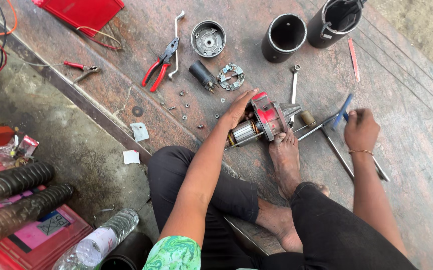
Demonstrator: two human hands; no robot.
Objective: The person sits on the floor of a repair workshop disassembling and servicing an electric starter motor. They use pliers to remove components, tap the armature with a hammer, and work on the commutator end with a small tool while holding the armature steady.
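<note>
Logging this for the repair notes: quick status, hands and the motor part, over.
Left hand steadies the red-marked starter motor, foot braced against it. Right hand grips a blue-handled tool. Loose nuts and wrench lie close by.

Place: I'm sitting on the ground of a rough repair workshop, likely for motor electrics.
Surface: a rusty, stained steel floor plate (126, 85), beside cracked concrete.
Tools: red-handled pliers (160, 65), a bent steel wrench (175, 45) and a slim spanner (294, 82) lie loose.
Parts: a stripped red-painted motor housing with copper windings (261, 122), black steel cylinders (284, 37), a round grey end cap (208, 38), scattered small nuts (185, 106).
Stock: red battery cases (46, 235) and wires.
</note>
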